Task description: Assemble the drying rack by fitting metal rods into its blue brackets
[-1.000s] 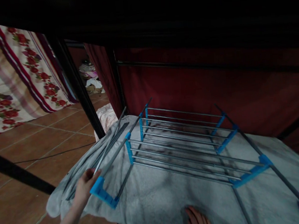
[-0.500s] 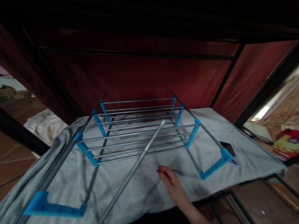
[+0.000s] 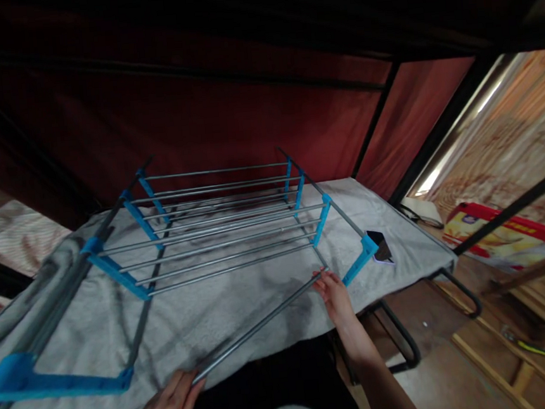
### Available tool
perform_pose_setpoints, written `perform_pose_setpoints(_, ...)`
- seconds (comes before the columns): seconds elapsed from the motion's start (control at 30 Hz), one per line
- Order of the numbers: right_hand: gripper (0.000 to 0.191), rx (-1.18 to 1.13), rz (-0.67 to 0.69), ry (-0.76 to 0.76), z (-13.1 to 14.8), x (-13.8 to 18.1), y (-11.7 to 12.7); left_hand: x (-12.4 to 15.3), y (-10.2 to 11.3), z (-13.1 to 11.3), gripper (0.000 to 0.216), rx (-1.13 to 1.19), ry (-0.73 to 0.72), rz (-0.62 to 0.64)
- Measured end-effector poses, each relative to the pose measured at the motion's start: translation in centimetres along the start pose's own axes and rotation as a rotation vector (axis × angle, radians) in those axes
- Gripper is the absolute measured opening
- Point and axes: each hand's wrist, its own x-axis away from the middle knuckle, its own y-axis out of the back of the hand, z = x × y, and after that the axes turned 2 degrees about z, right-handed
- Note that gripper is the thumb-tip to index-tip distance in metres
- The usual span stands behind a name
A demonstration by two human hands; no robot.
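A loose grey metal rod (image 3: 259, 325) slants across the near side of the bed between my hands. Low in the view, my left hand (image 3: 168, 404) is wrapped round its near part. My right hand (image 3: 334, 294) pinches the far end with its fingertips, close to the right blue end bracket (image 3: 361, 260). Beyond stands a rack frame with blue plastic connectors (image 3: 119, 275) and several metal crossbars (image 3: 228, 243) spanning its two sides. Its left blue end bracket (image 3: 59, 383) lies at the lower left.
A grey blanket (image 3: 357, 299) covers the bed under the rack. A phone (image 3: 380, 247) lies right of the frame. Dark red cloth (image 3: 227, 119) hangs behind, with black metal posts around. A red and yellow box (image 3: 504, 235) and wooden pieces (image 3: 494, 369) are at the right.
The rod has swung down and to the right, and my right hand has taken hold of its far end. My left hand has come into view. The view has turned right.
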Motion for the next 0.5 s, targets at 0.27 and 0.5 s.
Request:
perform_pose_setpoints(0.27,0.03,-0.012,0.002,-0.003,0.5,-0.1,1.1,-3.1,-0.9,-2.7,0.043,0.054,-0.061,-0.096)
perform_pose_setpoints(0.5,0.027,0.054,-0.029,-0.047,0.0,3.1,3.8,-6.9,1.6,-7.5,0.035,0.067,-0.04,0.057)
